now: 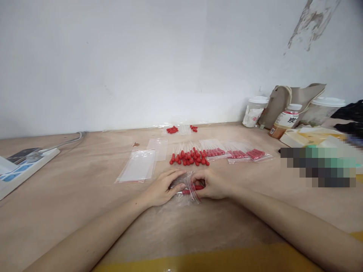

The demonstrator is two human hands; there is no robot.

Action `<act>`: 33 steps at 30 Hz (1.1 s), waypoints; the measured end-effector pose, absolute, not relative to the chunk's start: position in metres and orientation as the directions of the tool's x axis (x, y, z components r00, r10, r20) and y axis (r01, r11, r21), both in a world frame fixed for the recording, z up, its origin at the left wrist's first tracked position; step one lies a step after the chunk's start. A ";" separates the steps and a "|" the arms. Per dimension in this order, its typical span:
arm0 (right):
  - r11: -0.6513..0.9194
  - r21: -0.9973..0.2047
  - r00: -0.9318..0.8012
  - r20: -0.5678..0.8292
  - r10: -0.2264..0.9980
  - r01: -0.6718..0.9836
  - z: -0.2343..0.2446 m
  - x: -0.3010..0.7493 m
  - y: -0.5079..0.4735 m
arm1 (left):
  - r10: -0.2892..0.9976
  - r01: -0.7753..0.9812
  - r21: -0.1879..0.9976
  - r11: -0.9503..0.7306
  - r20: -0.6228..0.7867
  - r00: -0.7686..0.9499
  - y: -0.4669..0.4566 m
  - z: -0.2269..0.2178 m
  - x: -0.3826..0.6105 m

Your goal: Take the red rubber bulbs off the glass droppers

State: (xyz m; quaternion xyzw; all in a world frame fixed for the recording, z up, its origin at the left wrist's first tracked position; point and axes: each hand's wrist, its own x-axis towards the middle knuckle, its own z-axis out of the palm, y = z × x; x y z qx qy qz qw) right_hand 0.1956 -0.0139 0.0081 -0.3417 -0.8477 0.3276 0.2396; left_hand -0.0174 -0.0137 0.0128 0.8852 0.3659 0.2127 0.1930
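Observation:
My left hand (164,189) is closed on a clear zip bag (187,200), thumb on its near side. At the bag's mouth, my right hand (214,184) pinches a red-bulbed dropper (199,187); another red bulb (185,192) shows inside the bag. The fingers partly hide both pieces. Just beyond my hands lies a loose pile of droppers (190,156), red bulbs towards me and thin clear stems pointing away. To its right are filled bags of droppers (238,154). Flat bags with a red seal line (137,166) lie stacked left of the pile.
More red bulbs (172,130) lie near the wall. A power strip (28,170) with a cable is at far left. Cups with white lids (255,111), a labelled bottle (286,120), a beige bag (279,104) and a yellow-and-white box (309,136) stand at right.

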 end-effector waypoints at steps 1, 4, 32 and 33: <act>0.577 -0.709 -0.648 0.222 0.729 0.406 0.008 0.194 -0.015 | 0.729 0.564 0.497 -0.659 0.237 0.643 -0.013 0.013 -0.018; 0.637 -0.667 -0.637 0.306 0.708 0.387 0.011 0.194 -0.016 | 0.702 0.539 0.495 -0.682 0.235 0.672 -0.013 0.014 -0.020; 0.230 -0.972 0.065 0.232 0.971 0.042 0.045 0.277 0.045 | 0.784 0.603 0.558 -0.569 0.148 0.603 -0.012 0.018 -0.025; 0.295 -0.947 0.081 0.307 0.948 0.130 0.044 0.270 0.047 | 0.827 0.621 0.585 -0.521 0.168 0.536 -0.010 0.016 -0.022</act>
